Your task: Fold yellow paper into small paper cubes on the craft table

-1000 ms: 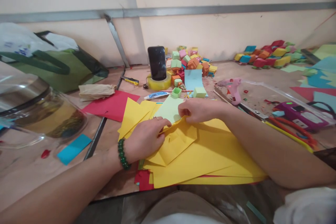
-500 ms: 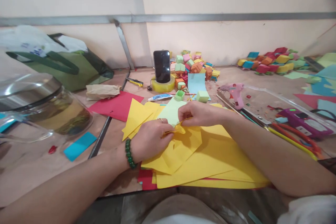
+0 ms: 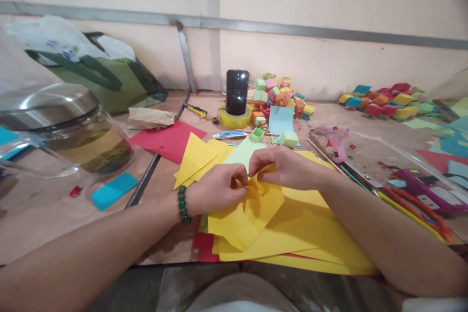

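A green beaded bracelet (image 3: 183,205) rings the left wrist (image 3: 171,210).

The left hand (image 3: 221,185) and the right hand (image 3: 288,168) pinch the upper edge of a creased yellow sheet (image 3: 265,207) between thumb and fingers. The sheet lies over a stack of yellow paper (image 3: 314,234); a light green sheet (image 3: 244,152) lies beyond the hands. A smartphone (image 3: 237,93) stands upright at a yellow tape roll (image 3: 236,121), beside a pile of paper cubes (image 3: 282,99). A pink glue gun (image 3: 339,144) rests at right; a lidded glass pot (image 3: 91,144) stands at left
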Action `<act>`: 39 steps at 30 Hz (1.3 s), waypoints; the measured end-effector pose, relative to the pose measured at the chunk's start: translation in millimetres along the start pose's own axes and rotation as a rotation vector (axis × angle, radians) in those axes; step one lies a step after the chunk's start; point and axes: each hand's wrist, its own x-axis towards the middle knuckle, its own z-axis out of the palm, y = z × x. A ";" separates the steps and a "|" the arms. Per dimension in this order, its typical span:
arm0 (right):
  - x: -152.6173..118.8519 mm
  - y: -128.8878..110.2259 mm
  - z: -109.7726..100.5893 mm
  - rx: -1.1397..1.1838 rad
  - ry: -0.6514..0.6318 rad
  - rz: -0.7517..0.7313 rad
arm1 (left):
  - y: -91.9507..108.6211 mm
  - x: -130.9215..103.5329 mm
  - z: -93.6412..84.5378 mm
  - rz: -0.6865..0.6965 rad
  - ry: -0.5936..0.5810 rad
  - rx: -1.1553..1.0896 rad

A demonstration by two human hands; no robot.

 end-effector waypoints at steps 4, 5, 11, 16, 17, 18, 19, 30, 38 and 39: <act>0.5 -1.1 6.2 -0.043 0.074 -0.035 | 0.4 1.5 -2.5 -0.010 -0.014 -0.083; 0.5 -0.4 8.0 -0.045 0.101 -0.040 | 0.2 1.8 -2.9 -0.015 -0.023 -0.109; -3.3 2.4 12.3 -0.118 0.164 -0.087 | -1.3 0.9 -2.4 -0.050 -0.022 -0.094; -6.2 -4.7 2.9 0.009 0.119 -0.084 | -3.2 -0.8 -0.7 0.001 0.108 0.001; -6.2 -6.4 1.4 0.029 0.113 -0.080 | -4.0 -0.7 -0.5 -0.004 0.124 0.016; -6.1 -7.9 0.8 0.022 0.107 -0.070 | -4.9 -0.5 -0.2 -0.013 0.139 0.027; -5.8 -8.8 1.1 -0.016 0.107 -0.054 | -5.7 -0.2 0.0 -0.024 0.152 0.035; -1.6 5.4 14.3 -0.402 0.553 -0.362 | 3.7 -4.1 -5.0 0.068 0.236 -0.388; 2.2 2.3 11.3 -0.454 0.652 -0.570 | -4.1 -3.6 1.3 0.232 0.308 -0.374; 2.2 2.6 12.0 -0.456 0.663 -0.559 | -4.0 -3.9 1.5 0.235 0.312 -0.374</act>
